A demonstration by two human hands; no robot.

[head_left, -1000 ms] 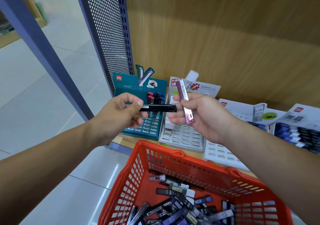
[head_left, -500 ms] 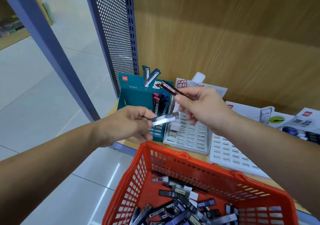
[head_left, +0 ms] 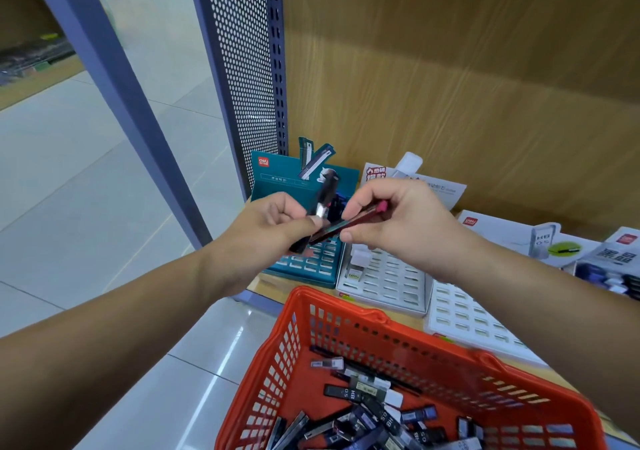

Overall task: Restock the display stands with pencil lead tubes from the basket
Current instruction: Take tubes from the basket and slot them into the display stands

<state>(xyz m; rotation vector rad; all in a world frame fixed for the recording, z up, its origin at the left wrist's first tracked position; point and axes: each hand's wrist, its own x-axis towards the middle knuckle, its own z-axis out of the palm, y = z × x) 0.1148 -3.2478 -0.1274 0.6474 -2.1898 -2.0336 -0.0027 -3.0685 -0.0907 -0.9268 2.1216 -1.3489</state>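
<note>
Left hand [head_left: 266,231] pinching the black tube [head_left: 325,197], right hand [head_left: 405,221] pinching the red tube [head_left: 353,221], crossed over the teal stand [head_left: 308,269]: if I bump them, one could slip floorward.

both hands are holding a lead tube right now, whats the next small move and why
Probably lower the left hand so its black tube drops into a slot of the teal stand directly below it. The stand's front rows look unfilled, and the right hand grips a dark red tube that can follow.
</note>
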